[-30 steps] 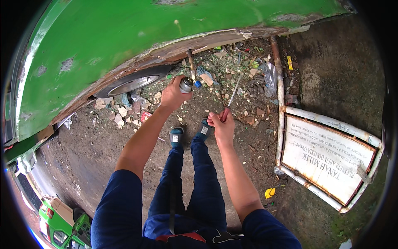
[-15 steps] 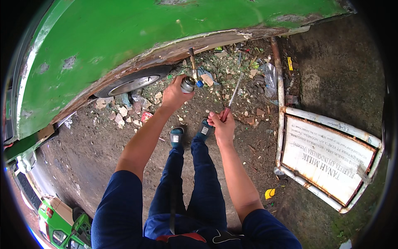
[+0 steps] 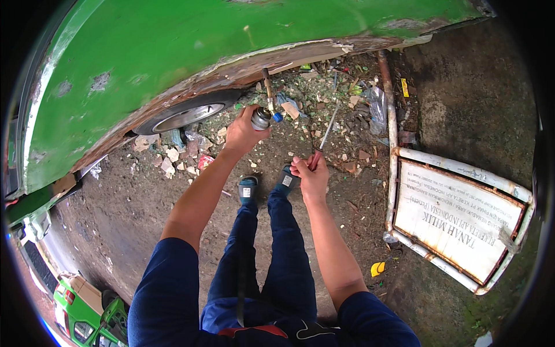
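A gas blowtorch [image 3: 261, 119] is in my left hand [image 3: 243, 134], with fingers wrapped round its canister. Its blue knob sits beside the canister top, and the brass-coloured tube points up toward the rusty lower edge of a green vehicle body [image 3: 191, 40]. No flame can be made out. My right hand [image 3: 312, 176] is closed on the reddish handle of a screwdriver [image 3: 330, 126]. The long metal shaft slants up and right over the littered ground, apart from the bodywork. Its tip is hard to make out against the debris.
A wheel [image 3: 186, 117] sits under the bodywork at left. Broken chips, rubble and a plastic bag [image 3: 377, 110] litter the ground. To the right lies a rusty white pipe frame holding a sign board [image 3: 457, 222]. My sandalled feet stand below my hands. Another green vehicle [image 3: 81, 312] is at lower left.
The screwdriver's shaft has tilted very slightly. Both hands stay nearly in place, with the blowtorch still in the left one.
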